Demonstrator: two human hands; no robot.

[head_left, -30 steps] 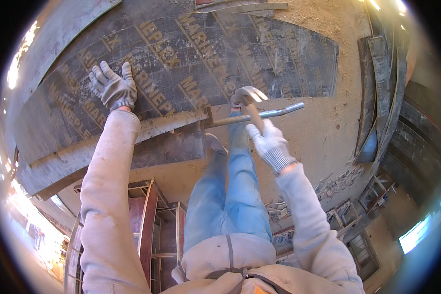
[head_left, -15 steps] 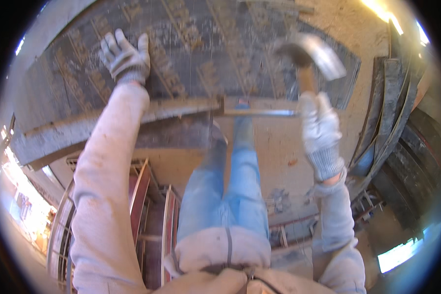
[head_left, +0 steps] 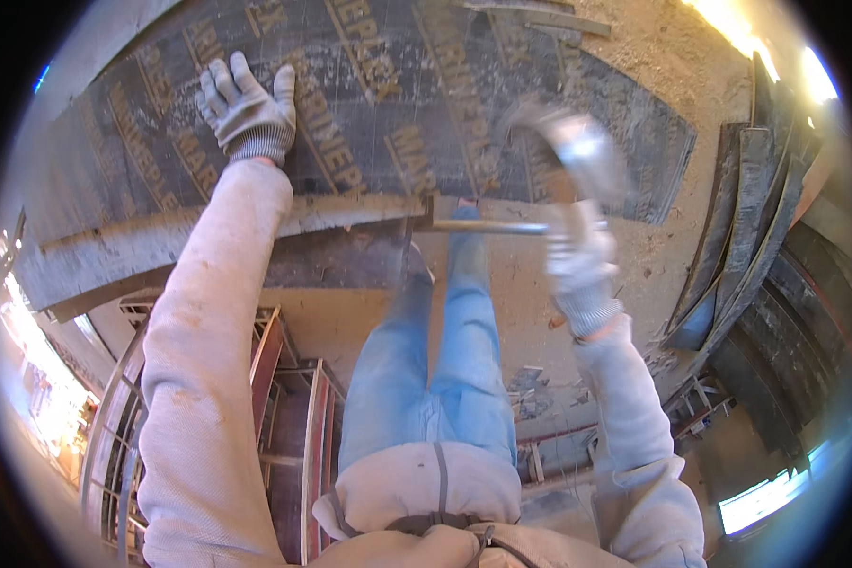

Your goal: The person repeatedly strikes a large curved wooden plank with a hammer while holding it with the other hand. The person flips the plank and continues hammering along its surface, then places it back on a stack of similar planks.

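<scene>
My left hand (head_left: 248,106), in a pale knitted work glove, lies with fingers spread on a large dark printed plywood sheet (head_left: 369,142). To the right, my right hand (head_left: 580,257), gloved alike, is closed round the handle of a hammer (head_left: 577,156). The hammer's metal head is smeared by motion and appears over the right part of the sheet. A timber edge piece (head_left: 350,210) runs along the sheet's near side. From its right end a metal bar (head_left: 492,227) reaches towards my right hand; whether they touch I cannot tell.
Several curved dark strips (head_left: 743,204) are stacked at the right. Below left stand frames with reddish panels (head_left: 289,417). Wood scraps (head_left: 549,19) lie beyond the sheet on the dusty floor (head_left: 644,275). My legs (head_left: 469,331) stand close to the near edge.
My right hand has swung the hammer to the left, and the hand is a little nearer to me. My left hand stays spread on the plywood sheet, almost unmoved.
</scene>
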